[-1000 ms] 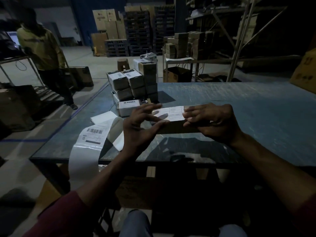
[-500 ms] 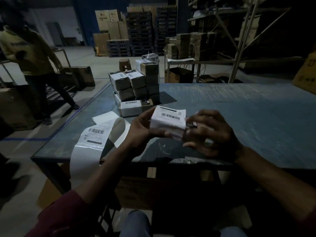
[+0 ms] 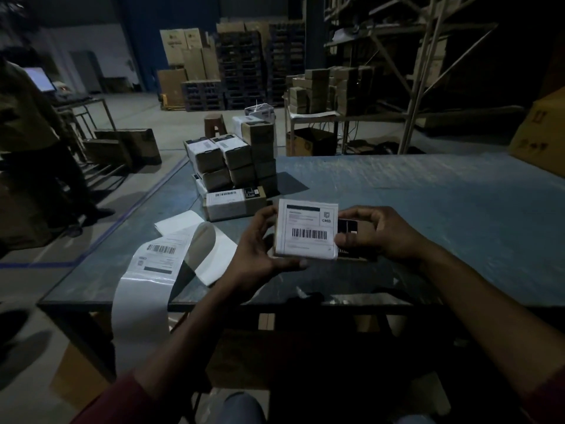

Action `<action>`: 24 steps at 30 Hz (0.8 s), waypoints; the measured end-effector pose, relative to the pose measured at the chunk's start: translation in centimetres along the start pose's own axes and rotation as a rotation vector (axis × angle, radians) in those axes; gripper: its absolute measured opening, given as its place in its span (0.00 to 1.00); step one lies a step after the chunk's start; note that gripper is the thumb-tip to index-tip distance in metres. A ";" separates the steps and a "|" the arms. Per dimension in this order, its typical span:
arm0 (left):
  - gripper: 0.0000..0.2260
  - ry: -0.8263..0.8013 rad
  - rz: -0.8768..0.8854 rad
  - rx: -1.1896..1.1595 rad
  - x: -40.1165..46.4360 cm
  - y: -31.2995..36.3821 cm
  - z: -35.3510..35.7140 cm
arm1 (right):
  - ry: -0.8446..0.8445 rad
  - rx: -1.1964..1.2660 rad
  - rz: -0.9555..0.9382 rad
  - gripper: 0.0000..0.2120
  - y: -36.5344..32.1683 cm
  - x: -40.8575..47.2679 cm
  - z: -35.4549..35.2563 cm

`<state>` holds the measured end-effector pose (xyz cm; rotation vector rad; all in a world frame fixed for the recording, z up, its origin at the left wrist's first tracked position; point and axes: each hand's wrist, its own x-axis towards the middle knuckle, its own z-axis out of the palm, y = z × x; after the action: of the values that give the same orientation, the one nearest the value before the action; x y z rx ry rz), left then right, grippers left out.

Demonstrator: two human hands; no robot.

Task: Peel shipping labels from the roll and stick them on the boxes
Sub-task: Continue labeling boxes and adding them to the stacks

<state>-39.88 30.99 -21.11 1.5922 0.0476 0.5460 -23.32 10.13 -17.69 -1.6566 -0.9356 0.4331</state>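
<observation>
A small brown box (image 3: 351, 244) with a white barcode label (image 3: 307, 229) on its face is held up above the table between both hands. My left hand (image 3: 260, 249) grips its left side, thumb under the lower edge. My right hand (image 3: 379, 232) grips the right end, thumb on the front. A strip of labels (image 3: 159, 255) trails from the table's left part over the near edge. A stack of labelled boxes (image 3: 232, 166) stands further back on the left.
The blue-grey table (image 3: 428, 209) stretches to the right. A large yellow carton (image 3: 541, 133) sits at its far right corner. A person (image 3: 33, 142) stands at the left on the floor. Shelving with more boxes (image 3: 330, 87) is behind.
The box was lifted off the table and turned so its labelled face points at me. The person on the left has moved further left.
</observation>
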 end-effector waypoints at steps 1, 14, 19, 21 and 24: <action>0.40 -0.025 -0.036 -0.022 0.0 0.2 -0.2 | 0.025 -0.034 -0.021 0.21 0.0 -0.1 -0.1; 0.20 0.254 -0.042 -0.118 -0.9 0.5 1.4 | 0.093 -0.206 -0.213 0.26 -0.8 -0.8 2.1; 0.20 0.278 -0.029 -0.129 -1.0 0.2 1.9 | 0.242 -0.207 -0.226 0.26 -0.2 -0.7 3.9; 0.20 0.292 -0.008 -0.128 -1.0 0.3 2.1 | 0.271 -0.186 -0.233 0.26 -0.1 -0.7 4.3; 0.22 0.306 0.025 -0.125 -1.0 0.4 2.1 | 0.289 -0.134 -0.229 0.26 -0.3 -0.9 4.8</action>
<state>-40.14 28.61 -21.01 1.3793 0.2195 0.7934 -27.32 12.51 -19.06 -1.6539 -0.9375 -0.0257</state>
